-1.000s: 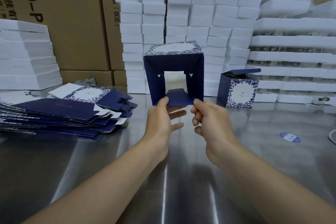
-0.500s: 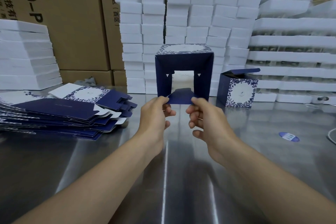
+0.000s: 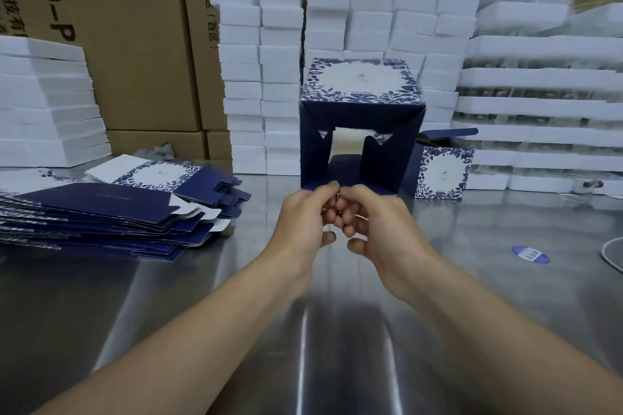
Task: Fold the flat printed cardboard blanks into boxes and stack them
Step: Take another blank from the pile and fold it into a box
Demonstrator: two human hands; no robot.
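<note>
A half-formed navy box with a white floral-bordered top panel is held up in front of me, its open end facing me and its inner flaps hanging inward. My left hand and my right hand meet at the box's near bottom edge, fingers curled and pinching the bottom flap. A pile of flat printed blanks lies on the table at the left. One finished box with its lid flap raised stands at the right, behind the held box.
The steel table carries a blue oval sticker at the right and a white cable at the right edge. White foam blocks and brown cartons wall off the back. White foam trays are stacked at the left.
The held box has shifted right and tilted so its printed top shows more. My two hands have come together at its bottom flap, fingers now curled tight.
</note>
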